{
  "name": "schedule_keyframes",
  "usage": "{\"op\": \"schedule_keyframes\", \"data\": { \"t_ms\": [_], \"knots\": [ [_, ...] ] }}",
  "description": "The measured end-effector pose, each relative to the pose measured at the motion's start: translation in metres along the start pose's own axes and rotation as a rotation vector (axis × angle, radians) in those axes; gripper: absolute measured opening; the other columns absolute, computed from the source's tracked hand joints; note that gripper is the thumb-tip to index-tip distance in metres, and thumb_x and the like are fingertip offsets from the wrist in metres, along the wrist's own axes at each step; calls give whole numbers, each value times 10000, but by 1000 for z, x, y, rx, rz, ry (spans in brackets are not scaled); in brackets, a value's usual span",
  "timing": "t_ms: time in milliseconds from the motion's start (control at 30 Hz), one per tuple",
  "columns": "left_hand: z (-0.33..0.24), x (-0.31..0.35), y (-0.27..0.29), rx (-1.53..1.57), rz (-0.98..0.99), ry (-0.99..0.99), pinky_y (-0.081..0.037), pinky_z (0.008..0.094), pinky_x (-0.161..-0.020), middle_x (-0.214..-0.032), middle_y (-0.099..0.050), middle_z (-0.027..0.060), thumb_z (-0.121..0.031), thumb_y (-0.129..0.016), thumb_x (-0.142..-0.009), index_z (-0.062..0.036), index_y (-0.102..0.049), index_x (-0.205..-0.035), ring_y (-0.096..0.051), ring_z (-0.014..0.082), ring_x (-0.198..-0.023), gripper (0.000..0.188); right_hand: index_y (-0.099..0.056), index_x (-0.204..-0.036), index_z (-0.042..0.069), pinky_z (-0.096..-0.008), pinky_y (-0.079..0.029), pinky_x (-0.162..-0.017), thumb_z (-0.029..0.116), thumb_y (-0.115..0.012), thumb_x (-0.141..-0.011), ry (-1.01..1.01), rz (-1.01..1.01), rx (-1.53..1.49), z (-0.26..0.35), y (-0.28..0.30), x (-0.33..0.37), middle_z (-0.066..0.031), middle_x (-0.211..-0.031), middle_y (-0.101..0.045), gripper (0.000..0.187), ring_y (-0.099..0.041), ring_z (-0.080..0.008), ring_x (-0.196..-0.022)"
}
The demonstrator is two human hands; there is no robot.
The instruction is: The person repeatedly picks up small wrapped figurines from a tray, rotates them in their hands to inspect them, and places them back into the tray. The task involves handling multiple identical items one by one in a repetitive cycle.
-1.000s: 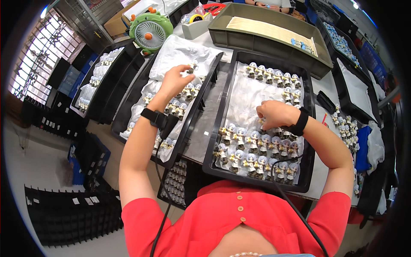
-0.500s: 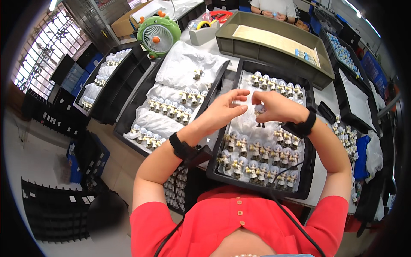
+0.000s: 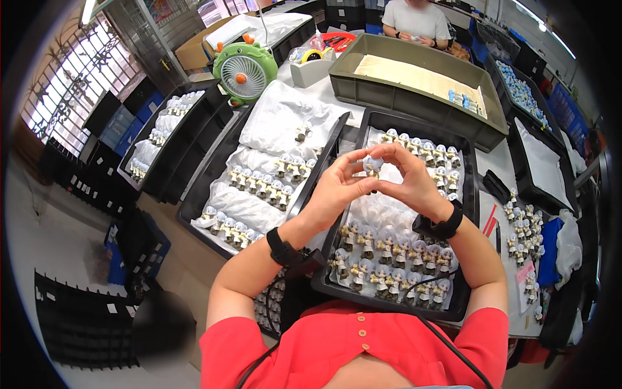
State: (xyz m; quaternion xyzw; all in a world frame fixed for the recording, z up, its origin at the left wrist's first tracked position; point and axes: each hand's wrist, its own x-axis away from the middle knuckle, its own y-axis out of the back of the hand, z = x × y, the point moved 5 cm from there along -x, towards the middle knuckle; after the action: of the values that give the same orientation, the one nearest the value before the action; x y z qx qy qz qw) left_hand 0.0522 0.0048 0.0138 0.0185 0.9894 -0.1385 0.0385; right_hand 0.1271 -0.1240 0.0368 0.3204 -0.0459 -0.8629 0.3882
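Between my two hands, above the black tray (image 3: 466, 285) in front of me, is a small figurine (image 3: 372, 166) with pale grey-blue hair. My left hand (image 3: 338, 189) closes on its left side with thumb and fingers. From the other side the fingers of my right hand (image 3: 412, 181) curve round its head, and the right thumb comes in low near its base. The figurine's lower part is partly covered by the fingers. Beneath lie rows of similar figurines (image 3: 387, 249) on white padding, with more rows at the tray's far end.
To the left, a second black tray (image 3: 188, 211) holds figurines between white wrapping sheets. A green fan (image 3: 244, 72) stands behind it. An olive bin (image 3: 414, 104) sits at the back, a person (image 3: 416, 23) beyond it. Loose figurines (image 3: 526, 227) lie at the right beside red sticks (image 3: 490, 219).
My left hand has moved in to the figurine, which only my right hand held before. The figurine has been brought up and slightly left. The whole view has shifted a little.
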Motion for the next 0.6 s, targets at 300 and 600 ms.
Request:
{"op": "schedule_keyframes", "data": {
  "t_ms": [300,600],
  "knots": [
    [1,2,0,73,-52,-11,-487,287,-845,-1120,-539,89,-101,-612,-885,-50,-310,-1372,-580,147,-1013,576,-422,-1313,95,-353,-441,-930,114,-817,-656,74,65,153,7,-4,7,-89,-1222,-516,767,-526,-228,-1114],
    [6,1,4,217,14,33,-515,371,-869,-1172,-580,170,-192,-585,-914,-54,-261,-1381,-619,269,-1035,586,-434,-1339,102,-338,-437,-923,140,-829,-656,-38,70,51,-5,-6,11,-66,-1302,-493,791,-510,-197,-1116]
  ]
}}
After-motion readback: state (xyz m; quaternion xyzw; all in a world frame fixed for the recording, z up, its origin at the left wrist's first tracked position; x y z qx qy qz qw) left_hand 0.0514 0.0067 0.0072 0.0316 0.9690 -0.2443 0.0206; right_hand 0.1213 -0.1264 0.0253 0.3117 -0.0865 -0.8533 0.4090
